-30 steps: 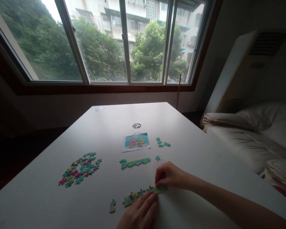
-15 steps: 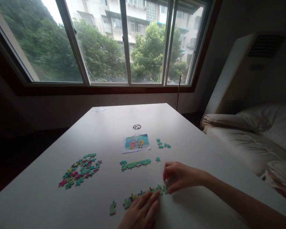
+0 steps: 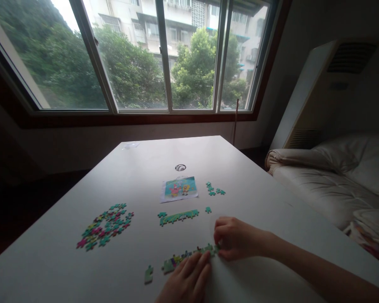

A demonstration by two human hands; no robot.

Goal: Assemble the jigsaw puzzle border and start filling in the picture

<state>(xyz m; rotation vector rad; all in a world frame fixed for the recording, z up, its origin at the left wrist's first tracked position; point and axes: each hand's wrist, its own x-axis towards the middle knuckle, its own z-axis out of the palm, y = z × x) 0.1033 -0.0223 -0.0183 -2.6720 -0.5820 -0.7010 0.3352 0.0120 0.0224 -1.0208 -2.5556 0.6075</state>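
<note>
Close to me on the white table point(image 3: 113, 269), a joined strip of puzzle pieces point(image 3: 168, 266) runs rightward, green with some purple and yellow. Stretched fingers of my left hand point(image 3: 189, 277) lie over its middle, hiding part of it. At the strip's right end, my right hand point(image 3: 232, 239) has its thumb and fingers closed on a green puzzle piece point(image 3: 217, 249), which they mostly cover. Left of the strip, apart from it, lies one pale green puzzle piece point(image 3: 148, 275).
A heap of loose pieces point(image 3: 105, 227) lies left. Further back are a second joined strip point(image 3: 180, 217), a single piece point(image 3: 208, 209), a cartoon picture sheet point(image 3: 180, 188), a small group of pieces point(image 3: 212, 189) and a round black-rimmed mark point(image 3: 180, 167). A sofa point(image 3: 306, 181) stands right.
My right hand has shifted slightly left and down, and its fingers now cover more of the piece at the strip's right end. My left hand stays on the strip.
</note>
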